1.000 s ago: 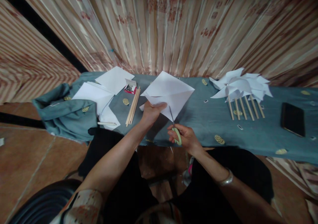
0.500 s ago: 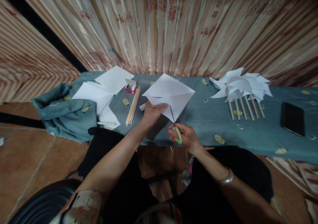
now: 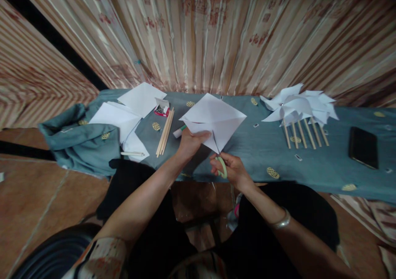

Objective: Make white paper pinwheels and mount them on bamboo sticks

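Note:
A square sheet of white paper [image 3: 218, 110] is held up over the table, one corner toward me. My left hand [image 3: 191, 142] pinches it at the lower left, thumb on top. A slit shows near its left corner. In my right hand [image 3: 232, 168] are scissors with light green handles [image 3: 223, 167], fingers wrapped round the loops. Their dark blades reach into the paper's near corner. Just behind my left hand lies a whitish tube-like thing with a green part [image 3: 178, 131], partly hidden.
Several wooden sticks [image 3: 165, 132] lie left of my hands, beside a small box of metal pins [image 3: 161, 107]. White sheets [image 3: 114, 116] and a pen [image 3: 133, 153] lie farther left. Several paper pinwheels [image 3: 300, 106] on sticks and a black phone [image 3: 363, 148] are on the right.
The paper has shifted slightly to the right and turned a little. The scissor blades have tilted with it, while both hands stay nearly in place.

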{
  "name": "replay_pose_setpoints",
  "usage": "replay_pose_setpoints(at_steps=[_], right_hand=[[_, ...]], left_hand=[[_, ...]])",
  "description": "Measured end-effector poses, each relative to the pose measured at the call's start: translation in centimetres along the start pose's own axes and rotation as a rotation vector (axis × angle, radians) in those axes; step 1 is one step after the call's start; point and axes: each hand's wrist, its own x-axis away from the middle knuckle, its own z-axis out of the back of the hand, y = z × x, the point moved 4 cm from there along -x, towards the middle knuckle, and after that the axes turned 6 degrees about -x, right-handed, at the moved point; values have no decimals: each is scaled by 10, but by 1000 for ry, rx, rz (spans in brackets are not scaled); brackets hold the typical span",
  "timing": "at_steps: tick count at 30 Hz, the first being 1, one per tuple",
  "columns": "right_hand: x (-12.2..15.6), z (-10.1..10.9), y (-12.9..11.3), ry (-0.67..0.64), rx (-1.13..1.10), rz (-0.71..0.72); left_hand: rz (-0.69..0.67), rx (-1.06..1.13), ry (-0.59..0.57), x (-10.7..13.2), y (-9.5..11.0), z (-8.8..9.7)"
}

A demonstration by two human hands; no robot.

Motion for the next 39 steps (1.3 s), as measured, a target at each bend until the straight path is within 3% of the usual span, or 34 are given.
replay_pose_setpoints(at_steps=[39], right_hand=[[-2, 2, -5, 9, 62, 23]], left_hand=[[82, -40, -9, 4, -5, -2]])
